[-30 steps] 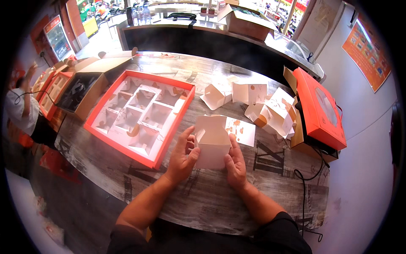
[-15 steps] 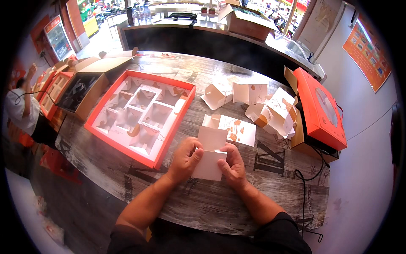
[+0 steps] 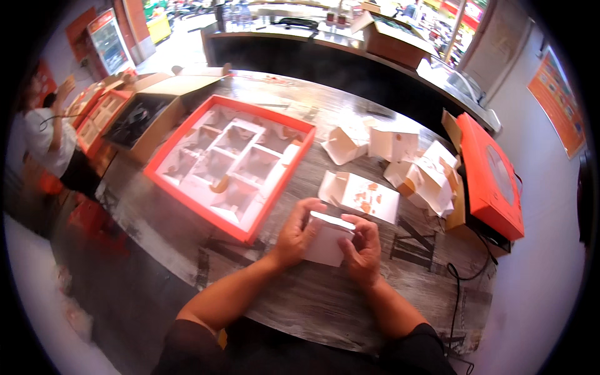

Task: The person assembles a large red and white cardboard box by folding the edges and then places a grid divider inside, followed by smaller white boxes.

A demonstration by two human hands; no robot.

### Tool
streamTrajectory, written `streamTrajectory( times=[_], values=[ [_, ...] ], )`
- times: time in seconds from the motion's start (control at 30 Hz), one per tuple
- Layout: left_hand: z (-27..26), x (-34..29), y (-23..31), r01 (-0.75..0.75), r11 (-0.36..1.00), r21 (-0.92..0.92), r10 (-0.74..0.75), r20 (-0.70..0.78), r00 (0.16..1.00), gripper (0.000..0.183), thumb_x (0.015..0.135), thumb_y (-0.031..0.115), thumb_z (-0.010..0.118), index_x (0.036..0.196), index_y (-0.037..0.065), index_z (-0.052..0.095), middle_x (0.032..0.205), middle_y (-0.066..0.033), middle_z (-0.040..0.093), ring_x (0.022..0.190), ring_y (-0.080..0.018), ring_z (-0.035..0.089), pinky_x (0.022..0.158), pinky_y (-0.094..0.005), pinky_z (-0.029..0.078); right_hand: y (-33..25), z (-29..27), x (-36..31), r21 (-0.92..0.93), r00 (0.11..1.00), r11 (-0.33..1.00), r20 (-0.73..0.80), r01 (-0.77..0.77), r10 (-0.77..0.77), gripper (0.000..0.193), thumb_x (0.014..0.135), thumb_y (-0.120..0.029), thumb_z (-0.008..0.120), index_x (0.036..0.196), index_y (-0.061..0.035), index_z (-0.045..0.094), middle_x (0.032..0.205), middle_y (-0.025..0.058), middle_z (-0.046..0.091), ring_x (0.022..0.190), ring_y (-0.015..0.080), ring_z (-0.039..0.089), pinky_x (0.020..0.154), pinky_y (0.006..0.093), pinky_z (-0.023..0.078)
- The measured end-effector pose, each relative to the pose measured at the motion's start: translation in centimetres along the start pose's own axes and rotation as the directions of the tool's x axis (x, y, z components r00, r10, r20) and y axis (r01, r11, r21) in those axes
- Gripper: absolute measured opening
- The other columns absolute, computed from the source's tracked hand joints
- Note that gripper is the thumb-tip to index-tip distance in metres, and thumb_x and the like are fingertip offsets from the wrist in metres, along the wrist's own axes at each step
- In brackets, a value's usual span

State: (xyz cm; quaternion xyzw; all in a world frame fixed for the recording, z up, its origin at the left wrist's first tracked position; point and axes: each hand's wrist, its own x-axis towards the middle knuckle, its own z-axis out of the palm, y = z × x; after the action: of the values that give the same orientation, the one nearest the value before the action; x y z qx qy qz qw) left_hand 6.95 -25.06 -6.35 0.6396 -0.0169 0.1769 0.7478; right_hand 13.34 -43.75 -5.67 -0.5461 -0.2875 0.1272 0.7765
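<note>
Between my hands, over the near part of the table, is a small white cardboard box (image 3: 325,245), its plain side toward me. My left hand (image 3: 296,234) grips its left edge with the fingers up near the top. My right hand (image 3: 362,247) holds the right side, thumb pressed against the front face. The top end of the box looks folded over. Just beyond my fingers lies another small white box (image 3: 372,197) with a brown printed pattern and a raised flap. To the left sits a large red tray (image 3: 250,234) with white dividers forming several compartments.
Several open white cartons (image 3: 425,178) are heaped at the right. Beside them, a red case with an oval window (image 3: 494,178) leans on a brown carton; a black cable (image 3: 458,300) trails down from it. An open cardboard box (image 3: 147,140) stands far left, near another person (image 3: 50,140).
The upright flap on the box in my hands has been folded down, and my fingers have moved to its top edge. The whole view has shifted slightly.
</note>
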Motion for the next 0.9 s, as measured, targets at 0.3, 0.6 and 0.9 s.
streamTrajectory(
  times=[0.3, 0.6, 0.9],
  values=[
    [0.0, -0.3, -0.1, -0.016, 0.991, 0.133, 0.013, 0.024, 1.000, 0.034, 0.113, 0.023, 0.054, 0.142, 0.005, 0.052, 0.134, -0.0070, 0.059, 0.115, -0.0119, 0.061, 0.096, -0.0290, 0.052, -0.2, -0.1, -0.3, -0.133, 0.995, 0.987, 0.043, 0.093, -0.088, 0.042, 0.102, -0.012, 0.074, 0.134, -0.0051, 0.048, 0.141, 0.0163, 0.058, 0.125, 0.0216, 0.062, 0.103, 0.0354, 0.054],
    [0.5, 0.0, 0.6, -0.195, 0.966, 0.172, 0.188, 0.061, 0.980, 0.033, 0.108, 0.022, 0.058, 0.135, 0.004, 0.057, 0.132, -0.0130, 0.059, 0.129, -0.0216, 0.055, 0.114, -0.0361, 0.041, -0.7, -0.4, -0.1, -0.162, 0.986, 0.973, 0.055, 0.165, -0.158, 0.019, 0.108, -0.009, 0.056, 0.126, -0.0027, 0.060, 0.136, 0.0143, 0.060, 0.120, 0.0183, 0.058, 0.104, 0.0321, 0.046],
    [0.7, 0.1, 0.4, -0.274, 0.952, 0.136, 0.267, 0.072, 0.961, 0.026, 0.104, 0.021, 0.058, 0.124, 0.004, 0.059, 0.129, -0.0153, 0.058, 0.124, -0.0240, 0.056, 0.110, -0.0384, 0.043, -1.3, 0.0, 0.0, -0.322, 0.965, 0.910, 0.056, 0.261, -0.257, 0.021, 0.102, 0.003, 0.054, 0.119, -0.0028, 0.064, 0.130, 0.0157, 0.066, 0.119, 0.0228, 0.063, 0.104, 0.0348, 0.049]
  ],
)
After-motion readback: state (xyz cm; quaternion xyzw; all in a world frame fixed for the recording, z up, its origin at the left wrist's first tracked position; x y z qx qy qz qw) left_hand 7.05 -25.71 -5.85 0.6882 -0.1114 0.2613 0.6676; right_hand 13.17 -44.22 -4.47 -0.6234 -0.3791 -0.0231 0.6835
